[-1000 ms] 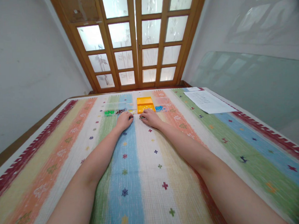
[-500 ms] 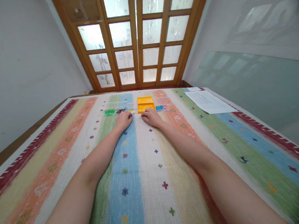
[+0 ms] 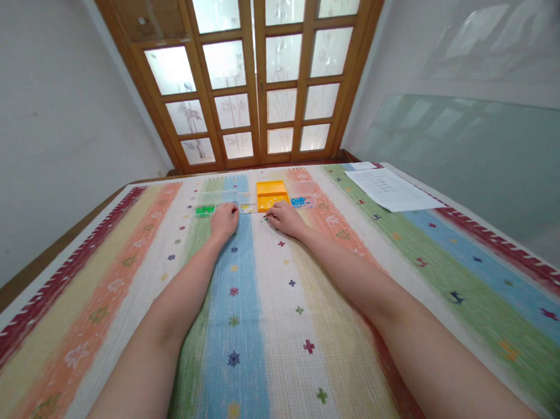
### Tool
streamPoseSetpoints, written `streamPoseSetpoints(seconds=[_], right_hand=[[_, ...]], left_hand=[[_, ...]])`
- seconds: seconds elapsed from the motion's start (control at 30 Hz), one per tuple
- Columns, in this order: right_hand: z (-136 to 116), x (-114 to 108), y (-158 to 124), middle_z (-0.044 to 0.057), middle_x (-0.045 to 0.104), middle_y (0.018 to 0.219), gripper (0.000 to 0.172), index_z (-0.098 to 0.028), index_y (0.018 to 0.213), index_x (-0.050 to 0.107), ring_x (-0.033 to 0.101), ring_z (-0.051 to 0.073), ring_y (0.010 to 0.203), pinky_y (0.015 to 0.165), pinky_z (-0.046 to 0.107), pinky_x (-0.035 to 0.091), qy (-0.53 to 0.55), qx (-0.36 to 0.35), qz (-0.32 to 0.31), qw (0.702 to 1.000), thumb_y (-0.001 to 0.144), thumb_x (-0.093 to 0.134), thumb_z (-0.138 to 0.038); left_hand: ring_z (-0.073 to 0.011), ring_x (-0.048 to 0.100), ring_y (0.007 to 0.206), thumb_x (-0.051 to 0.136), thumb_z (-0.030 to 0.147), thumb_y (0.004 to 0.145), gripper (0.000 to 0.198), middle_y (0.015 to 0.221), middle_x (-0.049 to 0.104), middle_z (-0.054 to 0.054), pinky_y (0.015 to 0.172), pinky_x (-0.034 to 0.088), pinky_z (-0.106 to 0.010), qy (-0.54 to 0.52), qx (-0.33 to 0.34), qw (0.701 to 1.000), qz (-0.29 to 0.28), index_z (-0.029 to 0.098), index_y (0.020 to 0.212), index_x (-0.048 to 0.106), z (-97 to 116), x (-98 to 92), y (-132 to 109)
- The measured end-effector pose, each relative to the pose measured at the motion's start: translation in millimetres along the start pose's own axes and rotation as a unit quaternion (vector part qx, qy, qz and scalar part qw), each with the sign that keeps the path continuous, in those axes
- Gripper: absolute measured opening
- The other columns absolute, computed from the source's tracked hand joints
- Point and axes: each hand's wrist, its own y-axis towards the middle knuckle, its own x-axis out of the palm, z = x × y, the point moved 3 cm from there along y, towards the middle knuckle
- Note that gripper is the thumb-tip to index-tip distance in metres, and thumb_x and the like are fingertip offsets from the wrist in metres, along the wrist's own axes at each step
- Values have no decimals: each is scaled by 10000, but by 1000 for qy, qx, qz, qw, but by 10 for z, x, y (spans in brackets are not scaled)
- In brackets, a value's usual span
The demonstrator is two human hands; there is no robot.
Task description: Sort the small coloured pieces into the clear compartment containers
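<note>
My left hand point(image 3: 225, 219) is over the box of dark beads, which it now mostly covers. Its fingers are bent together, and whatever is between them is too small to make out. Just in front of the open yellow box point(image 3: 272, 188), my right hand point(image 3: 286, 218) pinches something small and thin whose end shows at the fingertips. Small pale pieces lie in the near half of the yellow box. Green beads point(image 3: 205, 211) sit in a clear box left of my left hand. Yellow beads point(image 3: 246, 208) lie between the hands, and blue beads point(image 3: 300, 202) are right of the yellow box.
A striped, patterned tablecloth point(image 3: 286, 310) covers the table. White printed sheets point(image 3: 387, 190) lie at the far right. Beyond the table stand wooden doors with glass panes point(image 3: 280, 105). A pale glass-like panel point(image 3: 448, 161) leans along the right wall.
My left hand has moved a little left and away from me, from beside the bead boxes to over the dark beads. The right hand has stayed nearly in place.
</note>
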Motion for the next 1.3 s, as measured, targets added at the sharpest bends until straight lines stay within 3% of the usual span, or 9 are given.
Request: streamPoseSetpoints(seconds=[0.13, 0.3, 0.43, 0.57, 0.77, 1.0, 1.07, 1.17, 1.3], right_hand=[[5, -36, -5, 87, 704, 1031, 177, -206, 1009, 776, 597, 231, 1017, 919, 341, 433, 7, 13, 6, 1000, 1019, 604, -248], [4, -65, -6, 100, 707, 1030, 193, -199, 990, 774, 596, 244, 1019, 914, 353, 440, -21, 56, 9, 998, 1004, 582, -203], [45, -80, -19, 115, 706, 1021, 229, -188, 971, 777, 595, 253, 1012, 894, 353, 450, -34, 106, 7, 994, 958, 560, -115], [62, -58, -25, 104, 701, 1012, 218, -198, 956, 780, 598, 246, 997, 880, 338, 448, -26, 91, -25, 995, 944, 576, -123], [3, -18, -7, 83, 696, 1073, 155, -207, 989, 770, 598, 226, 1028, 901, 323, 436, 17, 28, -53, 998, 955, 619, -190], [-170, -19, 8, 68, 717, 991, 136, -203, 960, 780, 616, 210, 970, 870, 308, 436, 99, -4, -75, 992, 957, 646, -222], [-153, -10, 22, 53, 731, 957, 140, -197, 963, 772, 630, 193, 910, 833, 292, 443, 140, 15, -61, 988, 945, 634, -210], [-7, -10, 34, 42, 745, 926, 157, -186, 961, 754, 636, 179, 839, 784, 281, 446, 163, 81, 8, 983, 938, 601, -212], [204, 0, 16, 29, 734, 854, 167, -188, 963, 745, 627, 179, 766, 721, 277, 434, 148, 154, 55, 975, 924, 593, -246]], left_hand=[[-230, 649, 963, 491, 289, 1005, 214, 1066, 719, -96, 885, 477, -336, -17, -83, 994, 75, 202, 996, 687, -278, -155, 77], [-236, 659, 964, 475, 294, 989, 230, 1046, 745, -78, 861, 478, -330, -23, -181, 976, 120, 207, 1040, 682, -610, -328, 93], [-233, 665, 988, 474, 288, 986, 229, 1059, 750, -78, 863, 483, -327, -16, -224, 965, 137, 214, 1062, 677, -729, -387, 72], [-234, 663, 1002, 478, 276, 986, 258, 1077, 749, -82, 882, 480, -335, -12, -242, 960, 142, 217, 1147, 672, -746, -371, 54], [-246, 651, 1040, 488, 278, 985, 264, 1107, 746, -104, 962, 460, -360, -25, -109, 988, 104, 196, 1077, 721, -432, -245, 80], [-258, 646, 1047, 532, 284, 985, 250, 1078, 756, -89, 981, 461, -383, -10, 86, 994, -72, 216, 1051, 764, 210, -7, -21], [-266, 637, 1065, 543, 301, 991, 249, 1077, 748, -97, 1001, 456, -401, 6, 127, 987, -103, 223, 1049, 772, 364, 20, -85], [-275, 619, 1102, 569, 294, 980, 235, 1097, 733, -99, 1033, 444, -419, 21, 176, 975, -136, 242, 1069, 780, 549, 45, -168], [-275, 610, 1117, 557, 272, 984, 247, 1112, 722, -99, 1041, 445, -418, 31, 194, 967, -162, 250, 1075, 787, 686, 78, -216]])
